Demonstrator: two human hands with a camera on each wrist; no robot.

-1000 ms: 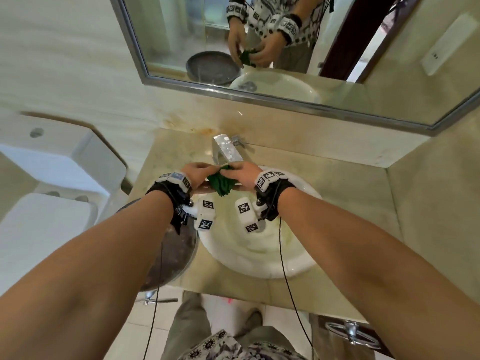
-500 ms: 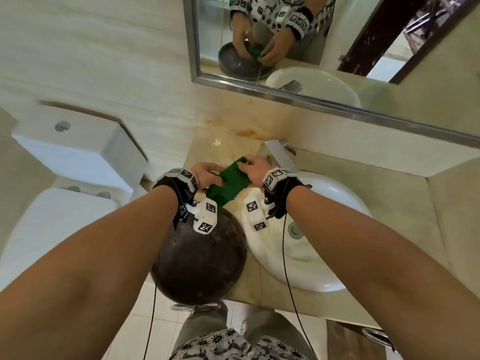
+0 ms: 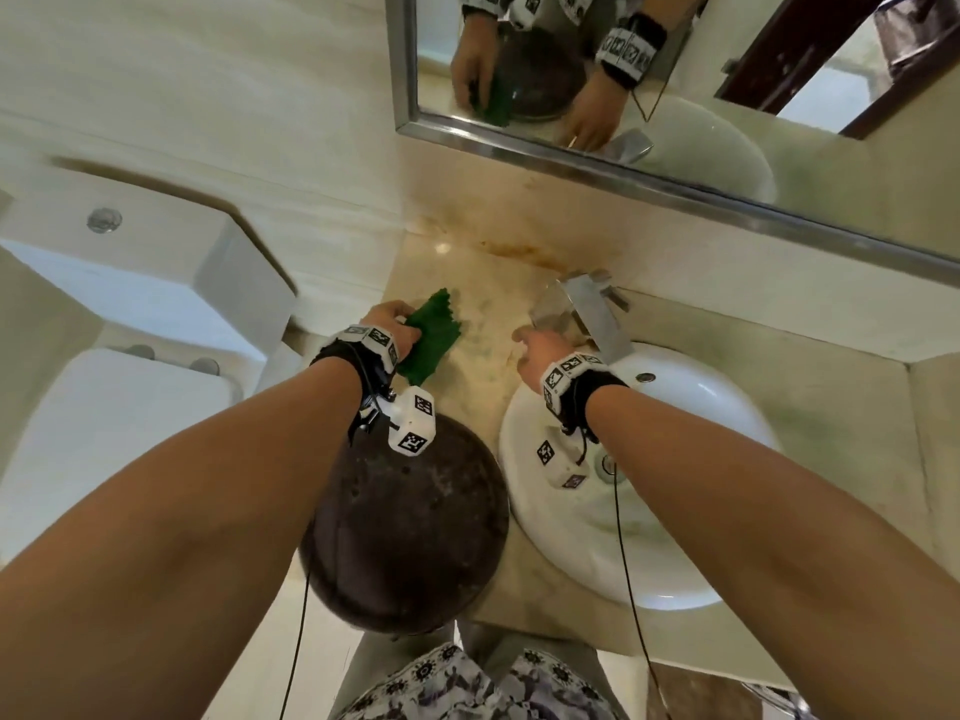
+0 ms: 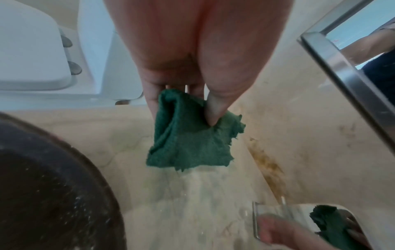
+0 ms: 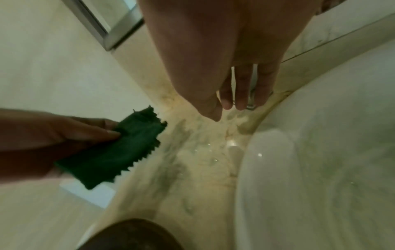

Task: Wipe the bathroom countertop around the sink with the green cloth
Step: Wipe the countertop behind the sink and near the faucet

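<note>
The folded green cloth (image 3: 432, 337) (image 4: 188, 142) (image 5: 119, 150) is pinched between thumb and fingers of my left hand (image 3: 390, 324) (image 4: 181, 94), above the beige marble countertop (image 3: 488, 324) at its back left corner. My right hand (image 3: 537, 350) (image 5: 233, 99) hovers empty with relaxed straight fingers beside the chrome faucet (image 3: 587, 309), at the sink's left rim. The white oval sink (image 3: 691, 407) lies to the right. A wet, green-smeared patch of countertop (image 5: 192, 152) lies between the two hands.
A dark round bowl (image 3: 410, 527) stands on the counter's front left, below my left wrist. A rusty stain (image 3: 524, 252) runs along the back wall joint. A mirror (image 3: 675, 85) hangs above. A white toilet (image 3: 130, 314) stands left of the counter.
My right hand has let go of the cloth and moved right toward the faucet. My left hand alone carries the cloth left and back over the counter. The head view has shifted left.
</note>
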